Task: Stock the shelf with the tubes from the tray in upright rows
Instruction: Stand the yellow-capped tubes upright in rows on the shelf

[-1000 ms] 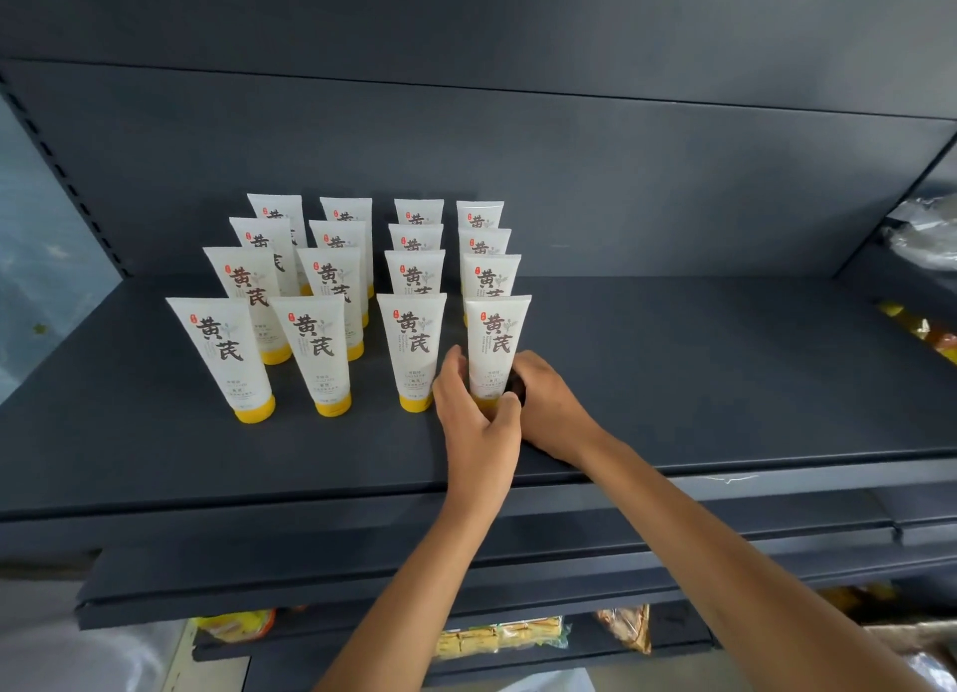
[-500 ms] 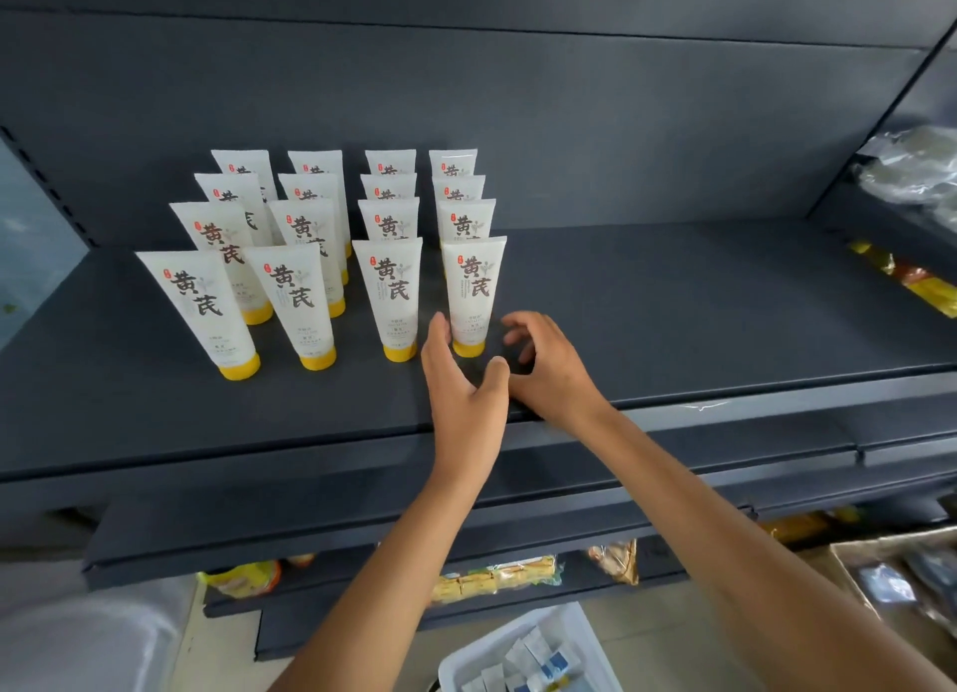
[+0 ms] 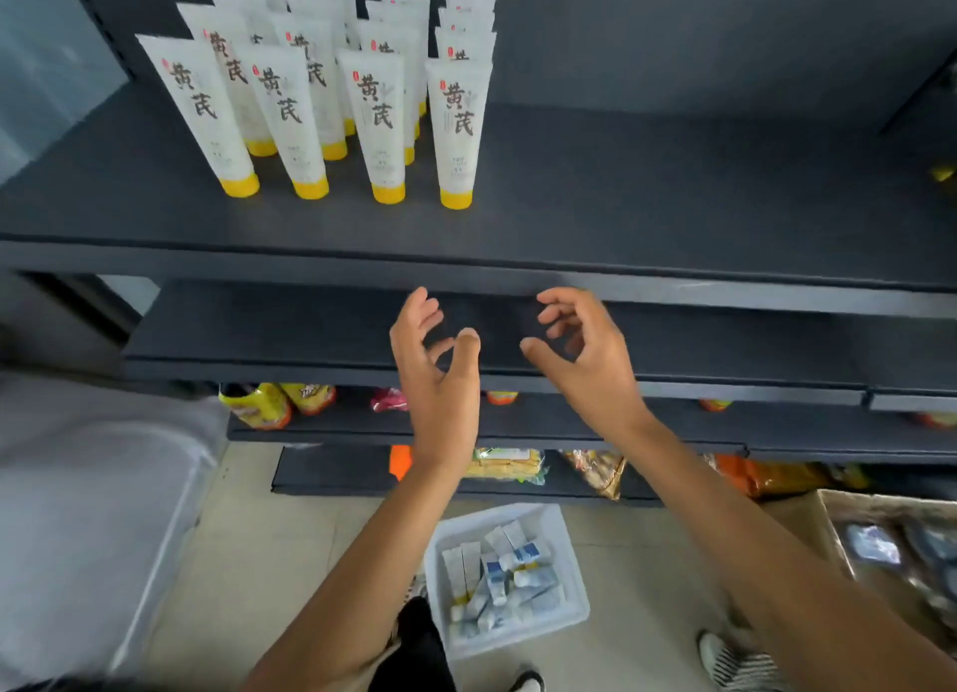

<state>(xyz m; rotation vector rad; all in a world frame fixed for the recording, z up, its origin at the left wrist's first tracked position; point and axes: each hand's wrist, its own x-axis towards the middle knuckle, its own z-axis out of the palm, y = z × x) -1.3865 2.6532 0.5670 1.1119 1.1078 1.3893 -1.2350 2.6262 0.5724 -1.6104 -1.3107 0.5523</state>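
Note:
Several white tubes with yellow caps (image 3: 458,137) stand cap-down in upright rows on the left part of the dark shelf (image 3: 673,215). Below, on the floor, a white tray (image 3: 572,616) holds several more tubes (image 3: 510,577) lying loose. My left hand (image 3: 437,375) and my right hand (image 3: 585,352) hover in front of the lower shelf edge, well below the standing tubes. Both hands are empty with fingers spread and curled.
Lower shelves (image 3: 569,422) hold snack packets in yellow, orange and red. A cardboard box (image 3: 890,546) with wrapped items sits at the lower right. A pale grey bin (image 3: 93,526) stands at the left. My shoes (image 3: 735,660) are on the tiled floor beside the tray.
Both hands let go of the front right tube and drew back down off the shelf. The view tilted downward, bringing the tray on the floor into sight.

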